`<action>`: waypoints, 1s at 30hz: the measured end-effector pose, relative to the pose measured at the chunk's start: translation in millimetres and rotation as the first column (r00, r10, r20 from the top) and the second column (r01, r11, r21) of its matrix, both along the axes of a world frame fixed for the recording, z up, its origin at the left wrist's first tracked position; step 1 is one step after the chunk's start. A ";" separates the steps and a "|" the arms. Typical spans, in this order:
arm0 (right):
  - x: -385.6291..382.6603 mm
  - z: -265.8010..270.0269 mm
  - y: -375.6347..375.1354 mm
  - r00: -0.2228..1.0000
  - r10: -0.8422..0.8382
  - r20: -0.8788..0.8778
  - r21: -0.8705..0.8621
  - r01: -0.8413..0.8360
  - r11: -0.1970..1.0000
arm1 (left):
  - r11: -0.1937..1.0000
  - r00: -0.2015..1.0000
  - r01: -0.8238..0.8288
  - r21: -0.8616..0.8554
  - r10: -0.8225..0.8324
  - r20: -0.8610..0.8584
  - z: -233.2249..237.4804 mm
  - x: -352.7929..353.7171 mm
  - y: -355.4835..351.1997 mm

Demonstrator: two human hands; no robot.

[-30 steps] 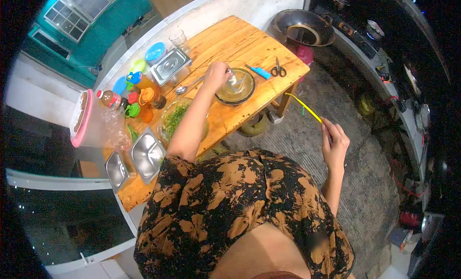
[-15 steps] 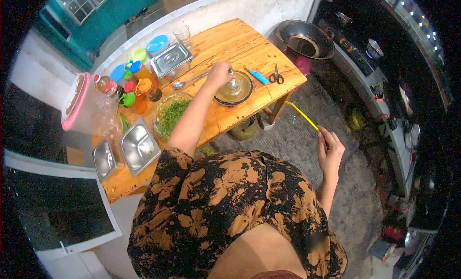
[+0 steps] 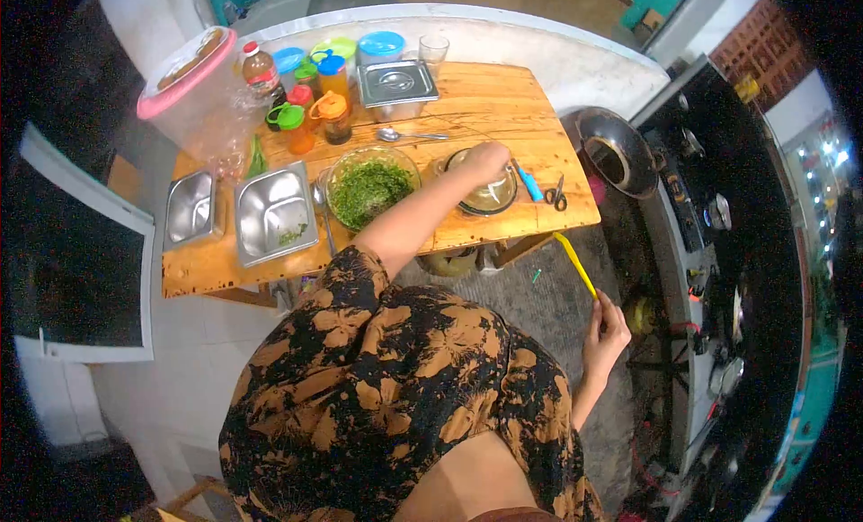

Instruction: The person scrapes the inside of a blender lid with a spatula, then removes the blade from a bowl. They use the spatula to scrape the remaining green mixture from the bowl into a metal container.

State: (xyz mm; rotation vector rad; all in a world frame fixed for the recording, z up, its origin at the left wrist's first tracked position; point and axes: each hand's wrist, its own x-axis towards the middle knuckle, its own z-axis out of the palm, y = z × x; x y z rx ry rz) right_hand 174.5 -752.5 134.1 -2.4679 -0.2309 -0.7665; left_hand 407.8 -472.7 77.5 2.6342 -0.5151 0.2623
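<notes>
My left hand (image 3: 488, 162) reaches over the far side of a round, clear glass dish with a dark rim (image 3: 490, 204). Its fingers are closed and point away from me, so whatever they hold is hidden. My right hand (image 3: 607, 329) is off the table's right front corner, above the floor. Thumb and fingers pinch the lower end of a long, thin yellow strip (image 3: 580, 268), which slants up towards the table edge. Just right of the dish lie a blue-handled tool (image 3: 530, 184) and black-handled scissors (image 3: 556, 196).
Left of the dish stands a glass bowl of chopped greens (image 3: 367, 191), beside metal trays (image 3: 270, 212). A spoon (image 3: 409, 135), a lidded metal container (image 3: 397, 83) and several bottles (image 3: 333, 117) are farther back. A wok (image 3: 616, 153) sits beyond the table's right end.
The camera view has turned, so the table looks more level. My left hand has shifted from the dish's left side to its far side. My right hand still holds the yellow strip.
</notes>
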 end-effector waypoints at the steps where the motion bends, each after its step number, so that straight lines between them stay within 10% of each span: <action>1: -0.8 0.6 0.7 0.997 -0.029 -0.068 0.000 0.029 1.000 | 1.000 0.999 0.002 0.000 -0.002 0.037 -2.6 -0.9 -1.3; 15: -0.5 11.5 3.1 0.992 -0.060 -0.109 0.021 0.063 0.998 | 0.997 0.999 0.035 0.069 -0.034 -0.011 -3.0 -1.6 -6.7; 18: 12.8 12.8 6.2 0.995 0.031 0.098 -0.007 -0.030 1.000 | 1.000 0.999 0.024 -0.001 -0.024 0.028 11.6 -12.4 -1.5; 24: 46.9 15.9 57.9 0.993 0.107 -0.045 0.265 -0.091 0.960 | 0.995 0.991 0.006 -0.099 0.007 0.131 48.2 -94.2 57.0; 30: 64.7 -10.7 177.3 0.940 0.318 -0.121 0.063 -0.312 0.948 | 0.893 0.919 -0.297 -0.337 0.363 0.154 56.2 -202.2 164.6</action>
